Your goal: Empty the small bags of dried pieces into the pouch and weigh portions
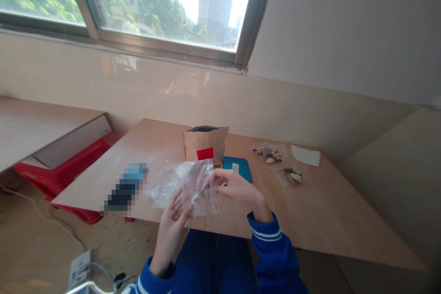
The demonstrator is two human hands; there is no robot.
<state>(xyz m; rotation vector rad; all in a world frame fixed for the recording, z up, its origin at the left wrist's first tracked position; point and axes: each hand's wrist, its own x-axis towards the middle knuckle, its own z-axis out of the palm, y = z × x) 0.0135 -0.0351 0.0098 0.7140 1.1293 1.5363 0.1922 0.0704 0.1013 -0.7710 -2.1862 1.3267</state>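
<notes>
Holding a small clear bag (199, 186) up with both hands, just over the near edge of the table (327, 220). Left hand (175, 218) closed on the bag's bottom corner, thumb and fingers pressed flat on the thin plastic. Right hand (237, 186) pinching the bag's top edge with its fingertips, other fingers curled loose. Something small and dark near that pinch, too small to tell what.

Looks like the step of working at the bag's top edge; hard to say whether opening or closing. Calls next for a soft, steady pinch on both sides, with little pulls only, since thin plastic slips and tears fast.

Counting now:
- Two hands, both on the one held bag.
- More loose clear plastic (160, 188) lying just left of the grip; cannot tell how many pieces.
- One brown paper pouch (206, 143) standing right behind the grip, mouth open, with one red label.
- One flat teal thing (241, 168) just behind the right hand.
- Two small filled bags (268, 153) (291, 176) farther off to the right of the grip, with brown and pale bits inside.
- One white sheet (306, 155) past those, farthest right.
- One blurred-out thing (126, 188) well left of the grip.
- One red stool (62, 170) far left, under the next table.
</notes>
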